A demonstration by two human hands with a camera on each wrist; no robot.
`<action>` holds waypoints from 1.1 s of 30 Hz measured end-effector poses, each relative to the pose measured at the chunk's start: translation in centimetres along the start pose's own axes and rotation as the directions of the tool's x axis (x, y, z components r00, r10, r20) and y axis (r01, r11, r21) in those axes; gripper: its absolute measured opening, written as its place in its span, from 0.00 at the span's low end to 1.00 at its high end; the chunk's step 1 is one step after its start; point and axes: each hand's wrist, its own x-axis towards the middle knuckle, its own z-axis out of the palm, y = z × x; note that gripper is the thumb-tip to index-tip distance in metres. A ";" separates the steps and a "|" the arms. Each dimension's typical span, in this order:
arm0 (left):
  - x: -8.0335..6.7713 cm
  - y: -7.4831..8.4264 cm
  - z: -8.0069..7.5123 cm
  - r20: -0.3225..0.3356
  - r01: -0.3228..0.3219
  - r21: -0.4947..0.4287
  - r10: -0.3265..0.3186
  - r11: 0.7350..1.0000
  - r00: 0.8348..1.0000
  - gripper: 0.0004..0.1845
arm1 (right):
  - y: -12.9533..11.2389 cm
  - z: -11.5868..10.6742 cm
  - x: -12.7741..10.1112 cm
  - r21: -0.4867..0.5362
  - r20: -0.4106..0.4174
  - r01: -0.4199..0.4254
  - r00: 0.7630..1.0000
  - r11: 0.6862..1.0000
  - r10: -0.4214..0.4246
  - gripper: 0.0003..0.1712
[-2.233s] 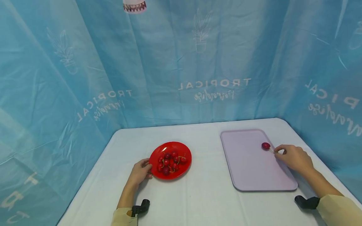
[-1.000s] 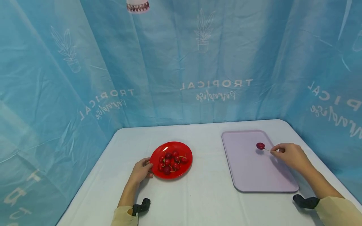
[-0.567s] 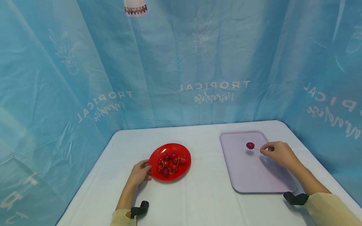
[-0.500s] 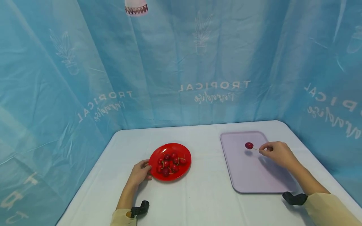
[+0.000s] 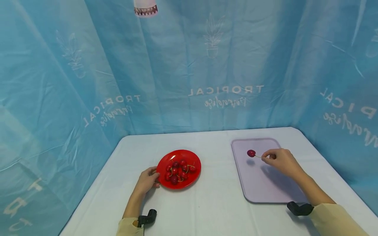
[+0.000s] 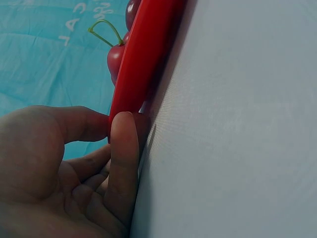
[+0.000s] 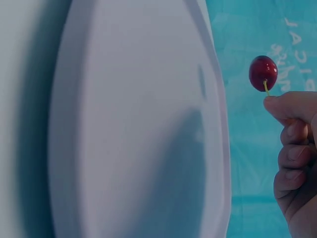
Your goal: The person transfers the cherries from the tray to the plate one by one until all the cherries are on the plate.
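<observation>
A white worktop (image 5: 206, 209) carries a lilac tray (image 5: 260, 186) and a red plate (image 5: 178, 168) of cherries. The left hand (image 5: 146, 182) pinches the plate's rim; the wrist view hides most of the plate. The right hand (image 5: 280, 161) pinches a single cherry (image 5: 251, 153) by its stem, raised above the tray, clearest in the wrist view.

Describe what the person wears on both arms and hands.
Both hands, left hand and right hand, are bare: no gloves or rings show. Each forearm ends in a pale beige sleeve pushed back, with a small black wrist device strapped at the cuff.
</observation>
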 end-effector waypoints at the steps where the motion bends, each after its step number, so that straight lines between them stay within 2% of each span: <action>1: 0.1 0.0 0.0 0.002 -0.001 0.003 0.001 1.000 1.000 0.23 | -0.1 0.1 0.0 0.001 -0.004 0.004 1.000 1.000 -0.004 0.05; 14: 0.5 -0.2 -0.1 0.007 -0.003 0.006 0.003 1.000 1.000 0.23 | -1.0 2.2 0.7 0.051 -0.022 0.050 0.999 0.997 -0.049 0.03; 23: 0.4 -0.3 0.0 0.000 -0.003 0.014 0.003 1.000 1.000 0.23 | -2.7 3.6 1.2 0.106 0.000 0.051 0.999 0.993 -0.051 0.03; 33: 0.6 -0.4 0.1 -0.005 0.000 0.014 0.000 1.000 1.000 0.23 | -4.9 5.1 2.0 0.160 0.016 0.093 0.995 0.983 -0.097 0.02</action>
